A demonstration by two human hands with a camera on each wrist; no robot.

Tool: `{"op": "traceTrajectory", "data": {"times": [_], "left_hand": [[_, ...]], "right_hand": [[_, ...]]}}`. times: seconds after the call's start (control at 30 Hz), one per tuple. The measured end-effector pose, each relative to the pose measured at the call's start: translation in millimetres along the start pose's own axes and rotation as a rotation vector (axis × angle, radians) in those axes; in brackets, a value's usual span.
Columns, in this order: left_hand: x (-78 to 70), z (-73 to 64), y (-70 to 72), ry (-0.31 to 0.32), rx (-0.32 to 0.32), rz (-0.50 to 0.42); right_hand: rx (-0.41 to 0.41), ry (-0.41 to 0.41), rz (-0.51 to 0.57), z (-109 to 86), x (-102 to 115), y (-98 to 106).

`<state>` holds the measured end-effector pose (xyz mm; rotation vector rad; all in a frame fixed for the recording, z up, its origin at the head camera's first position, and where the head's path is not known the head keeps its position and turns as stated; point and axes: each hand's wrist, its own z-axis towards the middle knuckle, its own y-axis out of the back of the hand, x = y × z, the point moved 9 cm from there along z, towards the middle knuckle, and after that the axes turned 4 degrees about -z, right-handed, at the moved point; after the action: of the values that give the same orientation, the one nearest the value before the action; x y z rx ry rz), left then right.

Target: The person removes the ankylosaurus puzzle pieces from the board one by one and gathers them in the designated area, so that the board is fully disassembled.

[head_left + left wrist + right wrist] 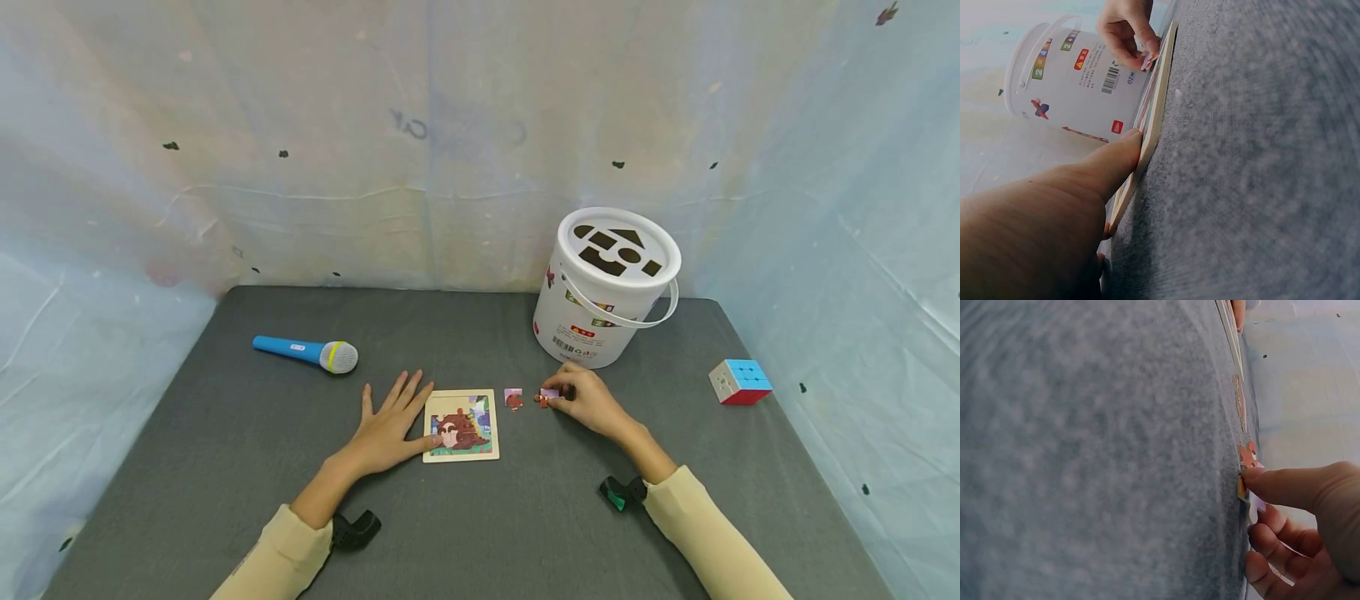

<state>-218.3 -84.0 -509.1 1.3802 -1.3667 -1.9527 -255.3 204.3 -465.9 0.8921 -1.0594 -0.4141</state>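
1. Pale sheeting [465,217] is hung behind the dark grey tabletop [187,492], and the action is centred near the middle of that surface.
2. A small puzzle piece [544,399] is pinched narrowly between the right hand's [592,406] thumb and fingers, just in front of the white bucket [592,325]; whether the table is touched by it cannot be told.
3. The puzzle board [461,393] is pressed by the thumb of the left hand [386,435], fingers spread wide, nothing gripped.
4. Danger here: the held piece could be dropped or twisted, since only a small part of it is pinched.
5. The loose piece [513,400], lying between board and right hand, might be knocked aside if the hand were swept low; the board could be skewed by an uneven thumb press.
6. And the alignment: the held piece's long axis is laid roughly sideways, its red knobbed end pointed left toward the board. The board, face up and nearly square, is turned only slightly; no clear long axis is shown.
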Motion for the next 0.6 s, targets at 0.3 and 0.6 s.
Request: {"op": "traceTrajectory", "data": {"times": [0.3,0.6], "left_hand": [[0.5,0.2,-0.9,0.012,0.017,-0.006],[-2.6,-0.3,1.5,0.0,0.006,-0.014]], "right_hand": [[-0.009,0.019,-0.015,2.3,1.1,-2.8],[-0.02,0.019,-0.018,0.5,3.0,-1.9]]}}
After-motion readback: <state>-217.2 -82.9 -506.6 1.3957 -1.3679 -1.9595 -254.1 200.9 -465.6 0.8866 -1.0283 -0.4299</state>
